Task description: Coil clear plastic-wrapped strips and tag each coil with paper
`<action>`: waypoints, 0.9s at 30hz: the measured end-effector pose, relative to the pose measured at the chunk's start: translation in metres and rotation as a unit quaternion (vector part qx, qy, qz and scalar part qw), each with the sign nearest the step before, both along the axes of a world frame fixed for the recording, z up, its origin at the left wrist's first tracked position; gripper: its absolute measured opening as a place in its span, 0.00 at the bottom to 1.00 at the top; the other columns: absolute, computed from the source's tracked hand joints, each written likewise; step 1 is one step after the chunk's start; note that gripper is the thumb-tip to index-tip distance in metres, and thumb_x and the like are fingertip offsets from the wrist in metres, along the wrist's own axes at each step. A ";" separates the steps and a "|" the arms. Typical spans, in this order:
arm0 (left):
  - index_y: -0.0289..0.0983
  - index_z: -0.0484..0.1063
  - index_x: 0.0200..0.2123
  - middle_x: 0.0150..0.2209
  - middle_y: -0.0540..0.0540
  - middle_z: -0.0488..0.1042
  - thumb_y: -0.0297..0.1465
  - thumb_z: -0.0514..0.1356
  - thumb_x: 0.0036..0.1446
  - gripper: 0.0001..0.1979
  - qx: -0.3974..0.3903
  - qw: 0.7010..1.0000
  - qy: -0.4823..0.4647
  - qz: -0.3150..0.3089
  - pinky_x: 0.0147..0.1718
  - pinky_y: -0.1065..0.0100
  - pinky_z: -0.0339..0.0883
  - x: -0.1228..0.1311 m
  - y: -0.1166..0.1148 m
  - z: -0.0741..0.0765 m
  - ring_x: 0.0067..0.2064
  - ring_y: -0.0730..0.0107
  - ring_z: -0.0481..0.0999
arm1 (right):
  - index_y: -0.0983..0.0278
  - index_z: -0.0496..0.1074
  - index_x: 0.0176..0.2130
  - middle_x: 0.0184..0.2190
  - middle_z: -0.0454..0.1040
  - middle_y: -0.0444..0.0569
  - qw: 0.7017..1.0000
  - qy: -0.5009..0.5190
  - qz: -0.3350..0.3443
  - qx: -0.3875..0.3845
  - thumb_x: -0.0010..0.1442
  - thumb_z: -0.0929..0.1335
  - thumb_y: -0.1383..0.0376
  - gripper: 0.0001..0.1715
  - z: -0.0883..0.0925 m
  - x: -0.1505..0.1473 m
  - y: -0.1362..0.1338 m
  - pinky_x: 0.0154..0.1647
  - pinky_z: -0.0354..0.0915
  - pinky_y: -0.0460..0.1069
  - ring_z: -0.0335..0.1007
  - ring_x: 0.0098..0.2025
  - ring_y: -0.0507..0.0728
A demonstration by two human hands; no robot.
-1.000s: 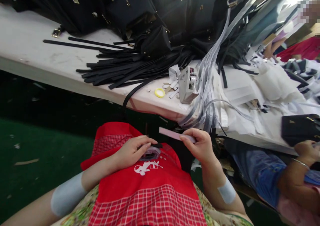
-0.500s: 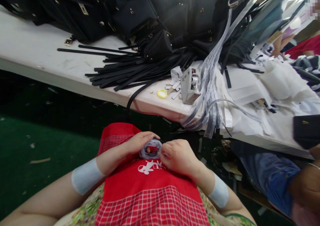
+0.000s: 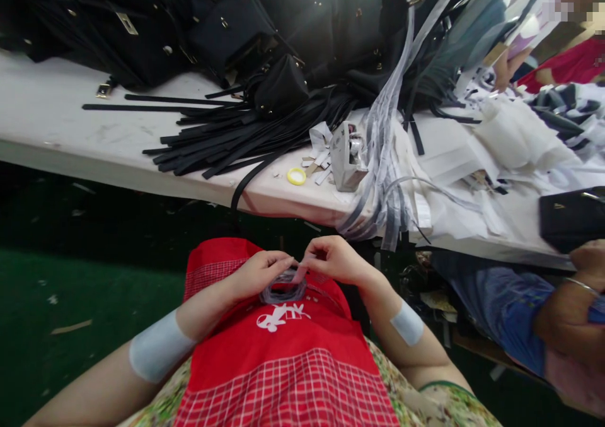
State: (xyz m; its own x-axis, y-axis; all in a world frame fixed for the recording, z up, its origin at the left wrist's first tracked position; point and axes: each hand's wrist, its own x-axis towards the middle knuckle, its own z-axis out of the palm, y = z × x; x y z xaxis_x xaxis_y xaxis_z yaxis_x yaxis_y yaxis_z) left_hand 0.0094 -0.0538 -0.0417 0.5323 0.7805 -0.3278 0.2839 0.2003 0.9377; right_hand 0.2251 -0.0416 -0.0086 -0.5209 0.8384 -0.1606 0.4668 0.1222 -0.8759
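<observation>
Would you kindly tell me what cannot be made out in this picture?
Head view, now:
Greyish roll: its upper-left part is hidden by the left hand's grip.
Black bag at right: cut off by the picture's edge.
Contents of the pale box: too small to tell.

The single camera looks from the wearer's head, forward and steeply down. It is close to the hands [image 3: 259, 277] [image 3: 336, 260]; the red apron [image 3: 293, 364] spreads between them and the viewpoint. The wide view reaches past the hands across the table [image 3: 42, 93] to the black handbags [image 3: 227, 26], with green floor [image 3: 33, 307] leftward and a co-worker's arm [image 3: 562, 323] rightward.
</observation>
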 end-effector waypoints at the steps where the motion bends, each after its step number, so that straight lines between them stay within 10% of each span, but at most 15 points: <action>1: 0.34 0.78 0.33 0.30 0.46 0.78 0.45 0.56 0.58 0.20 0.018 1.000 0.013 -0.006 0.31 0.69 0.64 0.002 -0.001 0.001 0.32 0.65 0.74 | 0.67 0.74 0.29 0.23 0.73 0.43 0.999 0.018 -0.026 -0.011 0.56 0.71 0.63 0.09 -0.006 -0.002 0.001 0.26 0.58 0.43 0.64 0.25 0.49; 9: 0.35 0.77 0.28 0.26 0.48 0.77 0.40 0.59 0.55 0.15 0.048 0.996 0.073 0.030 0.28 0.71 0.62 0.010 -0.009 0.004 0.27 0.69 0.72 | 0.66 0.72 0.27 0.20 0.72 0.45 0.970 0.118 -0.145 -0.156 0.53 0.72 0.49 0.22 -0.053 -0.014 0.007 0.24 0.61 0.45 0.66 0.22 0.50; 15: 0.36 0.76 0.28 0.28 0.47 0.77 0.37 0.59 0.55 0.11 0.066 0.994 0.058 0.057 0.32 0.69 0.66 0.007 -0.014 0.002 0.31 0.66 0.74 | 0.67 0.73 0.25 0.20 0.71 0.45 0.911 0.166 -0.112 -0.360 0.51 0.72 0.47 0.25 -0.078 -0.017 -0.002 0.25 0.59 0.45 0.62 0.21 0.49; 21: 0.37 0.75 0.26 0.37 0.45 0.73 0.35 0.59 0.56 0.10 0.154 0.984 0.042 0.074 0.44 0.65 0.65 0.005 -0.017 0.006 0.41 0.65 0.74 | 0.66 0.72 0.27 0.24 0.71 0.43 0.880 0.281 -0.209 -0.320 0.43 0.77 0.57 0.17 -0.076 -0.033 -0.014 0.29 0.58 0.45 0.62 0.24 0.48; 27: 0.38 0.71 0.23 0.34 0.46 0.71 0.37 0.57 0.56 0.12 0.122 0.980 0.094 0.129 0.39 0.64 0.65 0.010 -0.020 0.006 0.37 0.65 0.73 | 0.65 0.72 0.28 0.24 0.72 0.44 0.923 0.225 -0.278 -0.142 0.52 0.69 0.61 0.09 -0.068 -0.045 -0.020 0.28 0.59 0.45 0.63 0.26 0.50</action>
State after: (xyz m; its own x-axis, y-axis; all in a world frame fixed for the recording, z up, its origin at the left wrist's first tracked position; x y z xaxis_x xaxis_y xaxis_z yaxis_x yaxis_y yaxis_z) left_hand 0.0191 -0.0736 -0.0357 0.2548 0.9484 -0.1885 0.4263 0.0648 0.9023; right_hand 0.1805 -0.0616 -0.0765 -0.0898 0.9538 -0.2866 -0.0309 -0.2903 -0.9564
